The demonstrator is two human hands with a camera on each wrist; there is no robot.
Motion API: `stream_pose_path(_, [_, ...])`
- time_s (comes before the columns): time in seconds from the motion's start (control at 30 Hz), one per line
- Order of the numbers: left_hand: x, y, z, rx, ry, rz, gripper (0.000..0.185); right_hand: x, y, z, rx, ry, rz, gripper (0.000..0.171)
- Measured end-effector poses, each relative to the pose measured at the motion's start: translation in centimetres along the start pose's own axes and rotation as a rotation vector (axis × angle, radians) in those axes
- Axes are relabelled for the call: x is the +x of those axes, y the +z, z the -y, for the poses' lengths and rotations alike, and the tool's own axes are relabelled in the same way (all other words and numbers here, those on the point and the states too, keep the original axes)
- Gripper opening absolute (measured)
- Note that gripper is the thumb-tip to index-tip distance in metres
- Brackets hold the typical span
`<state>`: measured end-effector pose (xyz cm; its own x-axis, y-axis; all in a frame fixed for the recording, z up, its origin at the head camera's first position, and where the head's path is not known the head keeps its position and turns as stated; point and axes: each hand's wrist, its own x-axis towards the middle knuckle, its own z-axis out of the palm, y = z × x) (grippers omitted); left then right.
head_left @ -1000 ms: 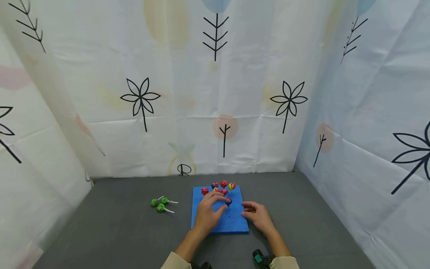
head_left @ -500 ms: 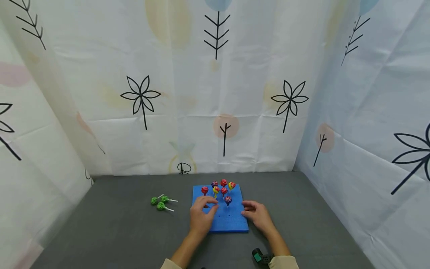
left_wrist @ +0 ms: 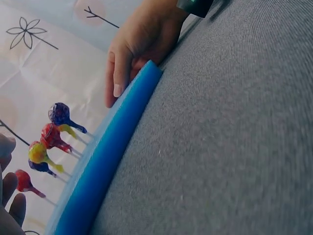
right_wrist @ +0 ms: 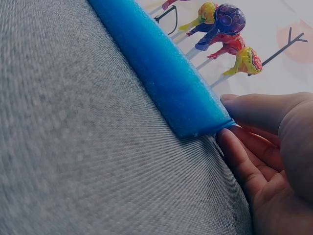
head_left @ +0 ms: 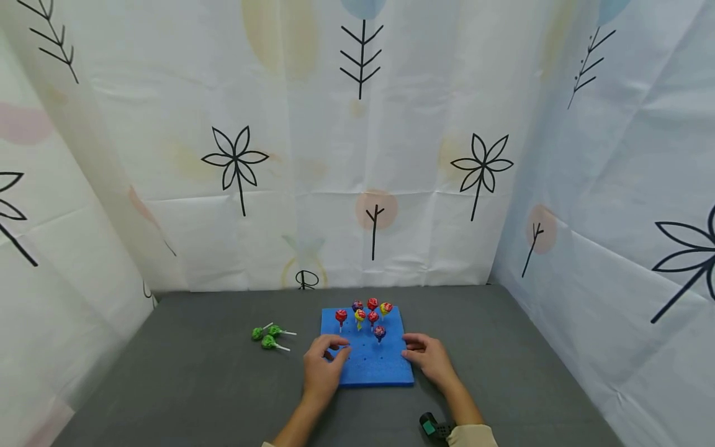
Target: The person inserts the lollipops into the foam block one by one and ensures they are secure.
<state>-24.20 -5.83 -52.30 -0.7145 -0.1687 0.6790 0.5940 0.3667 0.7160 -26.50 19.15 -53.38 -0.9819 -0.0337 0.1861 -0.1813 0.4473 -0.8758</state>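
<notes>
Left hand [head_left: 324,367], fingers loosely curved and holding nothing, at left edge of blue foam board [head_left: 385,372]; second ago fingers were at purple lollipop [head_left: 380,333], now upright in board, beyond hand and to its right, well apart from fingertips. Six more wrapped lollipops [head_left: 373,317], red, yellow and purple, stand farther beyond hand. Right hand [head_left: 431,360], its place unchanged, pinches board's right edge. Three green lollipops [head_left: 268,342] lie on grey desk [head_left: 212,385], beyond left hand, to its left, likewise unmoved.
</notes>
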Motion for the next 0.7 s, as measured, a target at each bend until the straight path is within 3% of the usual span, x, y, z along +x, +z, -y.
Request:
stream_pose_path(0.37, [-0.1, -1.5, 0.2, 0.073, -0.067, -0.016, 0.026, 0.0, -0.1, -0.1, -0.007, 0.003, 0.002, 0.030])
stream_pose_path(0.57, [-0.2, -2.2, 0.7, 0.138, -0.101, -0.082, 0.023, 0.0, -0.1, -0.1, -0.010, 0.003, 0.005, 0.031])
stream_pose_path(0.7, [-0.1, -2.8, 1.1, 0.154, -0.160, -0.130, 0.020, 0.0, 0.0, -0.2, -0.022, 0.007, 0.002, 0.031])
